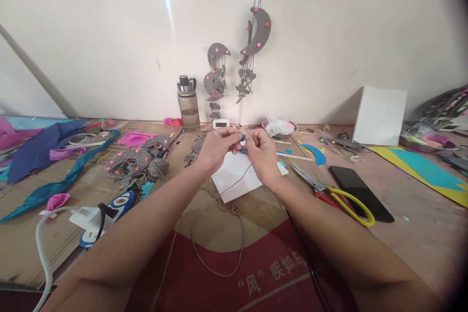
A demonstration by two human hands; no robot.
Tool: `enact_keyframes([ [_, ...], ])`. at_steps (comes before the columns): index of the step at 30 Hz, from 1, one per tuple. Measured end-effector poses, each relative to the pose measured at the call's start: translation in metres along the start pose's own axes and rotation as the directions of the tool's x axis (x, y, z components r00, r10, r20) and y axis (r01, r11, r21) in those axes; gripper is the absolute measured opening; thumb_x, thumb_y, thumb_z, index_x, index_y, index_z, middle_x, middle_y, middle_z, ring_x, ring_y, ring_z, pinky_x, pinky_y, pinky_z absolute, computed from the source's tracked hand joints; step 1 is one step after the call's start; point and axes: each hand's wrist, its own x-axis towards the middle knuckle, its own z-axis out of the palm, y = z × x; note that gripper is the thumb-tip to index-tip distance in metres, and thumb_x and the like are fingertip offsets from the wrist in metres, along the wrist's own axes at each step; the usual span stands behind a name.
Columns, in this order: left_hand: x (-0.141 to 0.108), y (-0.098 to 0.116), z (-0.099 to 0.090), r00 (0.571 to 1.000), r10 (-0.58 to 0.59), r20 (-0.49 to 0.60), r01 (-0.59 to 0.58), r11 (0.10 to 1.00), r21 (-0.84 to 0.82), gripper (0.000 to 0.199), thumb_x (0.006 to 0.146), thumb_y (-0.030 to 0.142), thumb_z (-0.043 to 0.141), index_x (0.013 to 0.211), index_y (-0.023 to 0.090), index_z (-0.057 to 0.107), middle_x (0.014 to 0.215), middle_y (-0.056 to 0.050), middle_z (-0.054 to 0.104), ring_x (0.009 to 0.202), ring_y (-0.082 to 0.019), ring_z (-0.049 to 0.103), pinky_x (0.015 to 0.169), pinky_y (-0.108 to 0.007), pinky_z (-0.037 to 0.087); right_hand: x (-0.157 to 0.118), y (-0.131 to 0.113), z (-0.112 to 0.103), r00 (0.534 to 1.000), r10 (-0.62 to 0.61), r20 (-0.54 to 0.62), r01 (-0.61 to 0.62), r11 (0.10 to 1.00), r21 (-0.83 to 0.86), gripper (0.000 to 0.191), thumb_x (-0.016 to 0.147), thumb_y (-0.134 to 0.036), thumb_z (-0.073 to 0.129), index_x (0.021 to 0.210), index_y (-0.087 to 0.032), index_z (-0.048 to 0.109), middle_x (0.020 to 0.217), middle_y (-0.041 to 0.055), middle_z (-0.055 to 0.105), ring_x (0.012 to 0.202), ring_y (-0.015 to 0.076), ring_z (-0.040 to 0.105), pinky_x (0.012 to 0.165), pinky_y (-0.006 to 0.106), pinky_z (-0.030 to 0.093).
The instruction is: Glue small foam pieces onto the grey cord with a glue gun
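Note:
My left hand (221,147) and my right hand (262,152) meet above a white board (234,183), thumbs and fingers pinched together. Between the fingertips shows a small blue piece (243,137), mostly covered, so its exact kind cannot be made out. A grey cord (239,179) leads down from beneath my right hand across the board and lies in a loose loop on the brown and red surface below. Just under the fingers, something dark bluish rests on the board, partly hidden.
Yellow-handled scissors (341,195) and a black phone (360,192) lie at right. On the left are grey yarn crescents with pink dots (133,161), teal cloth (69,178) and a power strip (122,204). A water bottle (189,109) and hanging moon ornaments (261,31) are behind.

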Motion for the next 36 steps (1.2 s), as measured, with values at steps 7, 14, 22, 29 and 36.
enact_keyframes([
  [7, -0.002, 0.003, 0.000, 1.000, 0.004, 0.005, -0.004, 1.000, 0.003, 0.009, 0.067, 0.020, 0.068, 0.065, 0.013, 0.063, 0.053, 0.000, 0.055, 0.048, -0.007, 0.047, 0.046, -0.021, 0.034, -0.001, 0.001, 0.001, 0.999, -0.029, 0.014, 0.029, 0.999, 0.026, 0.013, 0.080, -0.032, 0.055, 0.078, -0.021, 0.050, 0.062, -0.0060, 0.039, 0.055, 0.0092, 0.033, 0.052, 0.024, 0.030],
  [14, 0.002, -0.002, -0.004, 0.998, 0.000, 0.067, 0.005, 0.998, -0.062, 0.018, 0.069, 0.021, 0.072, 0.082, 0.012, 0.064, 0.062, -0.002, 0.062, 0.055, -0.009, 0.056, 0.049, -0.021, 0.040, 0.006, 0.013, 0.000, 0.998, 0.048, -0.052, -0.040, 0.989, 0.140, 0.018, 0.081, -0.038, 0.056, 0.079, -0.021, 0.050, 0.063, -0.0067, 0.041, 0.052, 0.0075, 0.033, 0.050, 0.022, 0.031],
  [22, 0.001, 0.000, -0.003, 0.999, -0.033, -0.019, 0.031, 0.997, -0.072, 0.016, 0.069, 0.024, 0.072, 0.076, 0.011, 0.064, 0.063, -0.001, 0.060, 0.050, -0.008, 0.055, 0.042, -0.020, 0.036, 0.005, 0.016, 0.000, 0.999, 0.033, -0.028, -0.029, 0.991, 0.131, 0.021, 0.081, -0.041, 0.057, 0.079, -0.021, 0.052, 0.066, -0.0057, 0.044, 0.054, 0.0075, 0.036, 0.049, 0.022, 0.031],
  [29, 0.001, 0.001, -0.003, 1.000, -0.009, -0.029, 0.007, 0.997, -0.082, 0.015, 0.070, 0.022, 0.071, 0.074, 0.010, 0.063, 0.062, -0.001, 0.060, 0.052, -0.009, 0.057, 0.047, -0.021, 0.043, 0.004, 0.011, 0.000, 0.996, 0.076, 0.056, -0.086, 0.975, 0.203, 0.019, 0.081, -0.040, 0.056, 0.081, -0.021, 0.051, 0.067, -0.0060, 0.044, 0.053, 0.0073, 0.035, 0.049, 0.021, 0.032],
  [36, 0.003, 0.001, -0.007, 0.994, -0.018, -0.111, 0.018, 1.000, -0.001, 0.013, 0.071, 0.020, 0.069, 0.075, 0.009, 0.063, 0.064, -0.002, 0.062, 0.053, -0.010, 0.059, 0.050, -0.022, 0.047, 0.005, 0.012, 0.000, 0.985, 0.123, 0.120, -0.151, 0.954, 0.260, 0.019, 0.078, -0.035, 0.058, 0.090, -0.022, 0.051, 0.072, -0.0059, 0.048, 0.054, 0.0072, 0.040, 0.052, 0.021, 0.036],
])
